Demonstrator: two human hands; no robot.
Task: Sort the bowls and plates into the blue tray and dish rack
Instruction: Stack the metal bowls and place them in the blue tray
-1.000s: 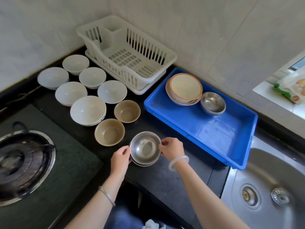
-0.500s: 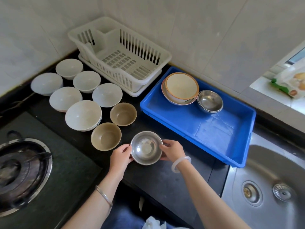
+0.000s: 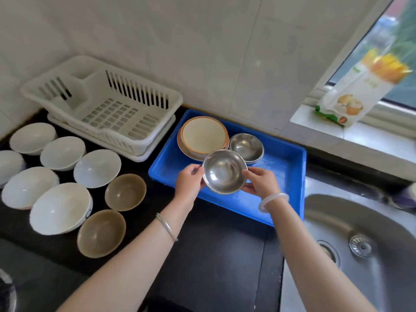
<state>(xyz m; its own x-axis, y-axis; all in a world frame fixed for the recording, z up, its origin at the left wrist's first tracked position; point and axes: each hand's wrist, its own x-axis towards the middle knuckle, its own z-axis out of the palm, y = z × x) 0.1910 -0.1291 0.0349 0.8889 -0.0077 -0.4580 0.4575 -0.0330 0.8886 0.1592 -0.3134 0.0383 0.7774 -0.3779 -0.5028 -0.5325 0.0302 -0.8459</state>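
Observation:
A steel bowl [image 3: 224,171] hangs above the near edge of the blue tray [image 3: 286,194], held by its rim between my left hand [image 3: 189,180] and my right hand [image 3: 261,182]. Inside the tray, at its back, lie stacked orange-rimmed plates [image 3: 203,137] and stacked steel bowls [image 3: 246,147]. The white dish rack [image 3: 108,104] stands to the tray's left with nothing in it. On the black counter to the left sit several white bowls [image 3: 59,208] and two brown bowls [image 3: 125,192].
A steel sink [image 3: 360,244] lies to the right of the tray. A printed bag [image 3: 360,86] leans on the window sill at the back right. The tiled wall runs directly behind the rack and tray.
Both hands lifted the steel bowl off the counter and carried it up and right, over the blue tray. The view shifted right, leaving the stove burner almost out of frame.

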